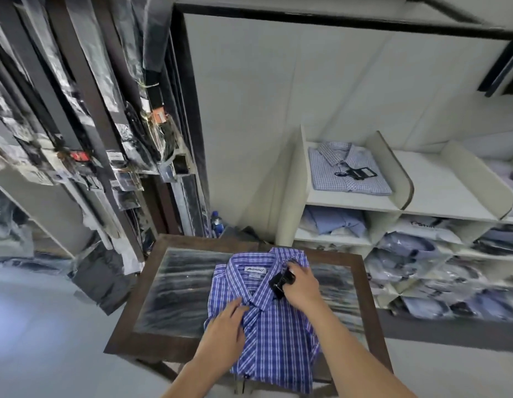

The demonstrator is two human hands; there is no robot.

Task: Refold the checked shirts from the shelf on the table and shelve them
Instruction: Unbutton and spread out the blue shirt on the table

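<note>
Pressing the checked shirt point(278, 340) flat on the middle of the bench point(177, 285) with the straight-fingered left grip point(225, 323) and pinching its black tag point(279, 284) with the right grip point(302, 285), probably to tuck it in.

A folded blue checked shirt point(278, 334) lies front-up on the table point(126, 337), collar toward 11 o'clock, with a black tag point(279, 283) at the collar. At its 1 o'clock, a folded pale checked shirt point(350, 175) lies atop the shelf point(439, 188).

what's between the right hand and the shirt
A black tag, gripped by the right hand against the shirt at its collar, in the head view.
</note>
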